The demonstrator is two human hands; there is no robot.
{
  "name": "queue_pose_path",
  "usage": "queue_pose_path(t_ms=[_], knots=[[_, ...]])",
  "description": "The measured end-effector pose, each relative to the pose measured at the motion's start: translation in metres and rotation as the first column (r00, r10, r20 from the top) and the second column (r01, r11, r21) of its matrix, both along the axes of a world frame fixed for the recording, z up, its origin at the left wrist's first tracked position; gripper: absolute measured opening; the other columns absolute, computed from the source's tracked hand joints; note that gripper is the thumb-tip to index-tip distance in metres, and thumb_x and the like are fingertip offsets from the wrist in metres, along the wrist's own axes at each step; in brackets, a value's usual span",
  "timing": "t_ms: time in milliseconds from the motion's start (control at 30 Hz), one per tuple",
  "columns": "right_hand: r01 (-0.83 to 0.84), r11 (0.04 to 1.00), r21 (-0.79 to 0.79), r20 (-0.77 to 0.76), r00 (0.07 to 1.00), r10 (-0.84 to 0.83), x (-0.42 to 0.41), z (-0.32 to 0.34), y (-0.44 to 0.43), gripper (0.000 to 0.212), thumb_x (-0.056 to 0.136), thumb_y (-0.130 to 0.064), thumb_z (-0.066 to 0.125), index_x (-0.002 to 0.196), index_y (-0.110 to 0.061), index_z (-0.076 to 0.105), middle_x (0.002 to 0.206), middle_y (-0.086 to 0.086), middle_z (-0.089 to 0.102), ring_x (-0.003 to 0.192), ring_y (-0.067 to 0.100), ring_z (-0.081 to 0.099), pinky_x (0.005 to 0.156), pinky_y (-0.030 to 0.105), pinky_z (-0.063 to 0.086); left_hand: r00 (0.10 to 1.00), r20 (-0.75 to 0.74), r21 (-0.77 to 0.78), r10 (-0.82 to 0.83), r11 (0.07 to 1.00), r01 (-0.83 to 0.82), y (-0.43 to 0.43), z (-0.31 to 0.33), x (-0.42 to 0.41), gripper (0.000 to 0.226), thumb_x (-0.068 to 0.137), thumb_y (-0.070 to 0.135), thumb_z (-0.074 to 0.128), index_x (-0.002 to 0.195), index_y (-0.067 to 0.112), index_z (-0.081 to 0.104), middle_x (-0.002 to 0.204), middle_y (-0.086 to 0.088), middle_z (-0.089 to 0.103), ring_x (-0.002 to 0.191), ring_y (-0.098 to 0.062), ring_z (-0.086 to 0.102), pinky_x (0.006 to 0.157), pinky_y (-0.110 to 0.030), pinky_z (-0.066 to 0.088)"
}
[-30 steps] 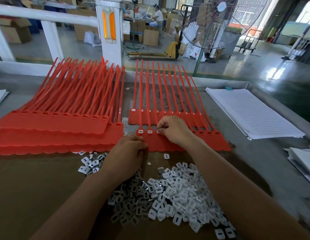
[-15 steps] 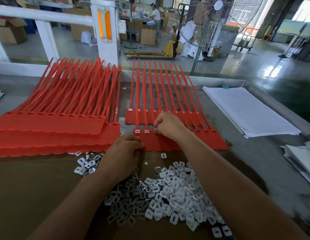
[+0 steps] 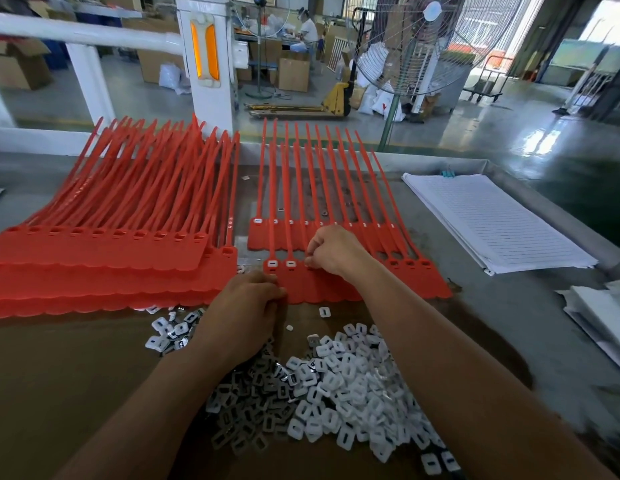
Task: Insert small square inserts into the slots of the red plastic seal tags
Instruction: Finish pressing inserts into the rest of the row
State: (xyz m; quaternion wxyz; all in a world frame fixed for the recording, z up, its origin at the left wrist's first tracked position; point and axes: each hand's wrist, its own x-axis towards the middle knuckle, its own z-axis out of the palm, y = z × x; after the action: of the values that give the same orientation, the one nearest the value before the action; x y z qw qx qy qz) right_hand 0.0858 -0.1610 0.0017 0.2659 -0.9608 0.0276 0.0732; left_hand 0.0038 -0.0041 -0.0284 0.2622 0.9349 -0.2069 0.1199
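A sheet of joined red seal tags lies in front of me, its long tails pointing away. Its two leftmost slots hold white inserts. My right hand is curled, fingertips pressed at the third slot; whatever it pinches is hidden. My left hand rests with bent fingers on the sheet's near left corner, holding it down. A second red sheet with white inserts in its slots lies behind. A heap of loose white square inserts covers the brown board near me.
A thick stack of red tag sheets fills the left of the table. Lined paper sheets lie at the right, more paper at the far right edge. A standing fan and white railing rise behind the table.
Both hands stay at the front sheet with only slight finger motion. The head camera shifted a little, so the scene slid leftward.
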Motion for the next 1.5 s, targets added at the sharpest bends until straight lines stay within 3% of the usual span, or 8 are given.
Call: queue_pose_path(t_ms=[133,267,467,600,700,800,1267,1500], knots=[[-0.031,0.999,0.028,0.077,0.997,0.028,-0.006,-0.005,-0.003,0.019,0.081,-0.019,0.068,0.068,-0.026,0.057,0.083,-0.009,0.056,0.080,0.008,0.052,0.070,0.026,0.042,1.000,-0.022,0.002,0.006,1.000,-0.006,0.000,0.000,0.001,0.031,0.091,0.012,0.047,0.119,0.016,0.060,0.133,0.003,0.049,0.123,-0.013,0.038,0.093,-0.014,0.024],[-0.080,0.989,0.126,0.115,0.991,0.065,-0.012,-0.004,-0.010,0.017,0.086,-0.016,0.062,0.071,-0.025,0.058,0.076,-0.013,0.054,0.076,0.004,0.050,0.058,0.017,0.036,1.000,-0.020,0.006,0.004,1.000,-0.004,0.000,0.000,0.001,0.031,0.091,0.011,0.048,0.119,0.015,0.061,0.132,0.002,0.050,0.123,-0.013,0.039,0.091,-0.013,0.023],[-0.140,0.946,0.293,0.122,0.987,0.108,-0.034,0.011,-0.027,0.010,0.088,-0.016,0.059,0.084,-0.025,0.060,0.082,-0.014,0.059,0.078,0.000,0.055,0.076,0.023,0.044,1.000,-0.009,0.002,-0.002,1.000,0.002,0.000,0.000,0.001,0.030,0.090,0.010,0.048,0.116,0.015,0.062,0.131,0.002,0.052,0.121,-0.011,0.041,0.081,-0.003,0.015],[-0.227,0.958,0.176,0.131,0.970,0.205,-0.058,0.019,-0.043,0.010,0.085,-0.022,0.063,0.081,-0.031,0.062,0.083,-0.022,0.059,0.085,-0.005,0.055,0.076,0.018,0.039,1.000,-0.027,0.002,0.000,1.000,0.000,0.001,-0.001,0.002,0.032,0.091,0.011,0.046,0.119,0.017,0.060,0.134,0.004,0.048,0.125,-0.010,0.037,0.094,-0.008,0.016],[-0.258,0.954,0.154,0.078,0.966,0.248,-0.078,0.024,-0.057,0.012,0.083,-0.025,0.066,0.077,-0.034,0.063,0.073,-0.025,0.063,0.075,-0.012,0.057,0.067,0.010,0.036,0.999,-0.048,0.003,0.021,1.000,-0.021,0.000,-0.002,0.002,0.033,0.091,0.013,0.045,0.121,0.019,0.058,0.136,0.006,0.046,0.126,-0.009,0.034,0.102,-0.013,0.016],[-0.277,0.957,0.082,0.033,0.961,0.276,-0.092,0.026,-0.068,0.011,0.081,-0.027,0.067,0.075,-0.035,0.063,0.069,-0.023,0.063,0.070,-0.012,0.057,0.060,0.006,0.037,0.998,-0.049,-0.001,0.028,1.000,-0.028,-0.001,-0.002,0.002,0.032,0.092,0.013,0.045,0.121,0.018,0.059,0.135,0.006,0.047,0.126,-0.009,0.035,0.096,-0.010,0.015],[-0.219,0.968,-0.120,-0.088,0.974,0.209,-0.106,0.017,-0.076,0.016,0.077,-0.029,0.072,0.068,-0.031,0.060,0.070,-0.015,0.062,0.063,-0.004,0.057,0.049,0.007,0.037,0.996,-0.084,0.012,0.039,0.999,-0.038,0.000,-0.003,0.003,0.033,0.091,0.013,0.045,0.122,0.020,0.058,0.136,0.007,0.045,0.126,-0.010,0.034,0.102,-0.016,0.019],[-0.296,0.937,-0.186,-0.103,0.954,0.281,-0.111,0.017,-0.073,0.017,0.086,-0.029,0.061,0.073,-0.031,0.051,0.079,-0.017,0.052,0.073,-0.003,0.048,0.057,0.012,0.032,0.995,-0.085,0.002,0.041,0.999,-0.041,0.000,-0.002,0.003,0.033,0.091,0.013,0.046,0.121,0.019,0.058,0.136,0.007,0.046,0.126,-0.010,0.033,0.102,-0.017,0.020]])
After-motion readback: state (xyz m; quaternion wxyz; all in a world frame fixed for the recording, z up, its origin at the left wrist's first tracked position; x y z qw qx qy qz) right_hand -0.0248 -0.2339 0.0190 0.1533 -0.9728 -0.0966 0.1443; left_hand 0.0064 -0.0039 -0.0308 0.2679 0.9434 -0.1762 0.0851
